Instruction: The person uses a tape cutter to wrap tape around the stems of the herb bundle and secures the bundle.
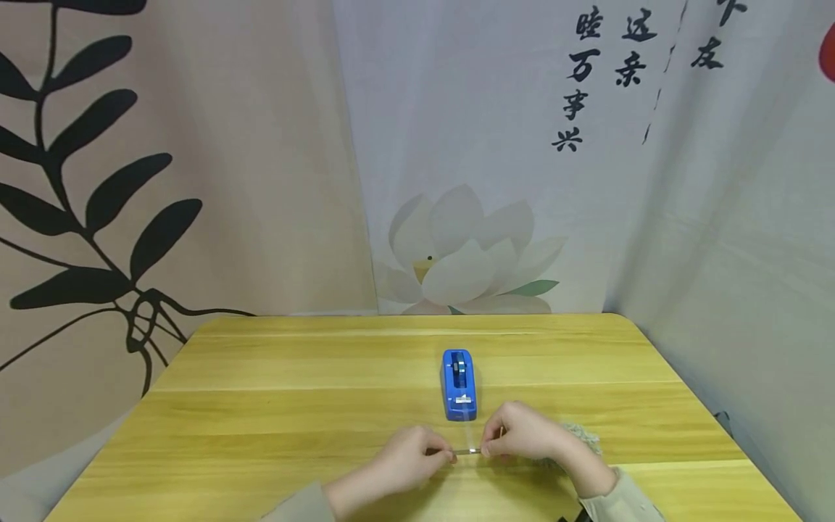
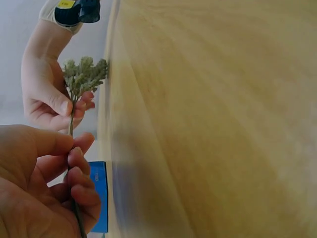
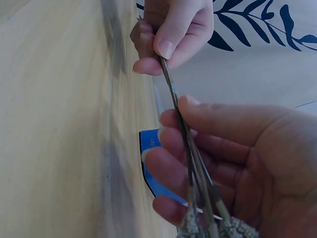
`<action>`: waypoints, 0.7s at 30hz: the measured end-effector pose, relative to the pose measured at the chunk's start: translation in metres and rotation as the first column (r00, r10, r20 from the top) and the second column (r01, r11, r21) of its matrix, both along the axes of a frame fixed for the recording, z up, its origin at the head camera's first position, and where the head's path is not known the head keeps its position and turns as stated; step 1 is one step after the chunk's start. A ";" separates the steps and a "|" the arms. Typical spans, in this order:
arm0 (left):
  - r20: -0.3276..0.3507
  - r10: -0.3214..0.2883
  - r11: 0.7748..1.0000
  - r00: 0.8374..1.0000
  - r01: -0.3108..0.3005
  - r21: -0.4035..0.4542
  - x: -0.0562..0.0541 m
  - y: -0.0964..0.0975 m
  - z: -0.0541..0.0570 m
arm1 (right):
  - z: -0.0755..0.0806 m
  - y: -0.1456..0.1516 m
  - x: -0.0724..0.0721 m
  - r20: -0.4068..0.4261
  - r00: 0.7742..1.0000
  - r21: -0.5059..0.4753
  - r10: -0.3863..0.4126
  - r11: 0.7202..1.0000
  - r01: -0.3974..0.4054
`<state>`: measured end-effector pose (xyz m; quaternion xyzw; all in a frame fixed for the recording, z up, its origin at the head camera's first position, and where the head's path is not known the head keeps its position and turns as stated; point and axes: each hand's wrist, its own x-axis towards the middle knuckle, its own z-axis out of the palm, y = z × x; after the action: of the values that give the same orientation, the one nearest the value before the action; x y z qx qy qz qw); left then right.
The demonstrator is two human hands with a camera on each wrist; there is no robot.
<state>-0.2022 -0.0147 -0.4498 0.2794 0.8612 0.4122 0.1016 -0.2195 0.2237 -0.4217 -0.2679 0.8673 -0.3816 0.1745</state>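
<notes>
A small bunch of pale green flowers [image 2: 84,77] on thin dark stems [image 3: 171,82] is held sideways between both hands. My left hand [image 1: 414,457] pinches the stems between thumb and fingers. Nearer the flower heads, my right hand [image 1: 525,438] pinches the same stems, with the heads [image 1: 583,436] partly hidden behind that wrist. Beyond the hands stands a blue tape dispenser [image 1: 459,384]. From its front a clear strip of tape [image 1: 468,435] stretches to the stems between the two hands, where a shiny spot shows.
The wooden table [image 1: 293,377] has its far edge against a printed curtain [image 1: 274,181] with leaves, a lotus and dark characters. A dark device [image 2: 79,11] is strapped to the right wrist.
</notes>
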 end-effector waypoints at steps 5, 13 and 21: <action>0.038 -0.009 1.000 0.999 0.010 -0.007 -0.001 0.000 0.001 | 0.002 -0.003 0.002 -0.034 0.999 0.033 -0.009 0.999 0.010; 0.075 -0.040 0.998 0.996 0.043 -0.036 -0.005 -0.001 0.003 | 0.002 -0.006 0.004 -0.072 0.997 0.046 0.003 0.999 0.001; 0.061 -0.071 0.995 0.996 0.074 -0.062 -0.008 -0.003 0.003 | 0.000 -0.007 0.003 -0.133 0.991 0.085 0.018 0.996 -0.006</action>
<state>-0.2100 -0.0182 -0.4469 0.2948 0.8599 0.3885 0.1508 -0.2163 0.2162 -0.4215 -0.2904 0.8907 -0.3248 0.1294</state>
